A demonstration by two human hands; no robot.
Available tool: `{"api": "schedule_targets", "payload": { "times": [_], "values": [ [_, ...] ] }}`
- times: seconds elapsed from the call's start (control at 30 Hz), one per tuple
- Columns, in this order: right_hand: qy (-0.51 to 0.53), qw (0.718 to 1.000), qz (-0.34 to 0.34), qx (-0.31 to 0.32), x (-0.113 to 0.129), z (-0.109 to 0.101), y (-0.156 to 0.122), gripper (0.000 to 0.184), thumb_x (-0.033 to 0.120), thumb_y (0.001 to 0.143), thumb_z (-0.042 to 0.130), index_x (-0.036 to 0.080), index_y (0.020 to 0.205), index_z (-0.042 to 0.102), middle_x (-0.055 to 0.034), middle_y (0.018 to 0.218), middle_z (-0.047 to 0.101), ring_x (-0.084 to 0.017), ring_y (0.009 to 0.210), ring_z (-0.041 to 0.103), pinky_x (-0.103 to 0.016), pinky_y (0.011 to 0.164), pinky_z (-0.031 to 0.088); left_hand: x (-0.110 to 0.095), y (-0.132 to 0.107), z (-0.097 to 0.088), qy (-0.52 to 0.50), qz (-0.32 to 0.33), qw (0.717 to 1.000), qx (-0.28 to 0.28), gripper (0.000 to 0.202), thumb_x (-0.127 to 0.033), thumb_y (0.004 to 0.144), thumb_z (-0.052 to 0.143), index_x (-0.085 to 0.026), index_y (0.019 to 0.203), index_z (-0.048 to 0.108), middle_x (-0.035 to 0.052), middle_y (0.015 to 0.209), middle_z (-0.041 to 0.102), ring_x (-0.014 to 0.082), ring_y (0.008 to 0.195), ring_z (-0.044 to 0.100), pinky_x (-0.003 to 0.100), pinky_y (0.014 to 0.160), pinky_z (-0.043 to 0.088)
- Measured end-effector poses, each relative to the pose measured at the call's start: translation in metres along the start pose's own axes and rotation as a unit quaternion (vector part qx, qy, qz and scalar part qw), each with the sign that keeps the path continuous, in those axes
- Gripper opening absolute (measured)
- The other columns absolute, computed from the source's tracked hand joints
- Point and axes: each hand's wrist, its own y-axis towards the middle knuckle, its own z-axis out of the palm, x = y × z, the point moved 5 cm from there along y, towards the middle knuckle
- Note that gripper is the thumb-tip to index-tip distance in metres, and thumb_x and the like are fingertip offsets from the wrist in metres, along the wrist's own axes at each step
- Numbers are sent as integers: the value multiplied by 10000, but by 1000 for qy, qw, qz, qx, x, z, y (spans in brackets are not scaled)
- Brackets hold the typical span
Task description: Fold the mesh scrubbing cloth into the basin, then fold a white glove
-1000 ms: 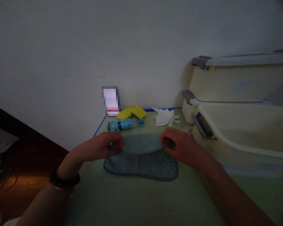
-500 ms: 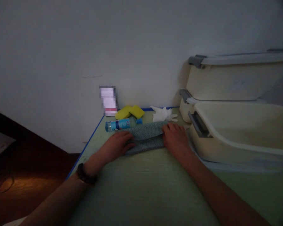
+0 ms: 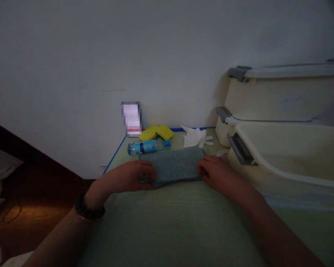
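Note:
A blue-grey patterned cloth (image 3: 174, 167) lies folded in a flat strip on the pale green table (image 3: 172, 226). My left hand (image 3: 130, 176), with a dark band on its wrist, rests on the cloth's left end with fingers curled over its edge. At the cloth's right end my right hand (image 3: 218, 170) lies the same way, its fingertips pinched on the edge. Both hands touch the cloth.
Behind the cloth lie a small water bottle (image 3: 148, 147) with a blue label, two yellow sponges (image 3: 156, 132) and a white glove (image 3: 195, 137). Cream plastic bins (image 3: 284, 148) with grey latches stand stacked at the right. The table's left edge (image 3: 114, 157) drops to a wooden floor.
The cloth was open with its far edge lifted, then folded over and pushed away. Now both hands and the folded cloth have come back slightly toward me.

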Motion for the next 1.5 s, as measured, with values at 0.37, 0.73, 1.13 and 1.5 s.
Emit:
{"api": "schedule_targets", "payload": {
  "times": [0.37, 0.73, 1.13, 1.5],
  "values": [
    [12, 1000, 1, 28, -4, 5, -6, 177, 85, 665, 486, 185, 766, 592, -42, 827, 598, -193, 775, 534, -321, 696, 340, -5, -4, -1, -14, -26, 999, 21, 216, -391, 777, 563, -219, 870, 655, -4, 814, 619, 118, 710, 569, 232, 685, 419],
    [12, 993, 29, -112, -4, -20, -1, 151, 66, 691, 491, 194, 704, 571, -17, 787, 593, -192, 835, 531, -333, 770, 352, -5, -1, -2, 25, -18, 999, -18, 108, -214, 794, 500, -179, 787, 602, -2, 758, 576, 116, 682, 522, 232, 659, 396],
    [74, 997, 6, 25, -6, -4, -9, 231, 82, 697, 471, 190, 832, 623, -49, 876, 604, -199, 838, 541, -347, 777, 386, -2, 3, 7, 11, -40, 999, 4, 228, -409, 812, 506, -200, 846, 591, 12, 866, 572, 149, 769, 546, 263, 692, 432],
    [71, 996, 6, -50, 15, 30, 7, 493, 336, 888, 343, 83, 1310, 382, -174, 1391, 331, -265, 1286, 271, -442, 1009, 273, -3, 23, 46, 144, -54, 984, -86, 568, -496, 880, 280, -213, 1369, 226, 127, 1443, 231, 295, 1318, 188, 517, 1038, 180]
  ]
}}
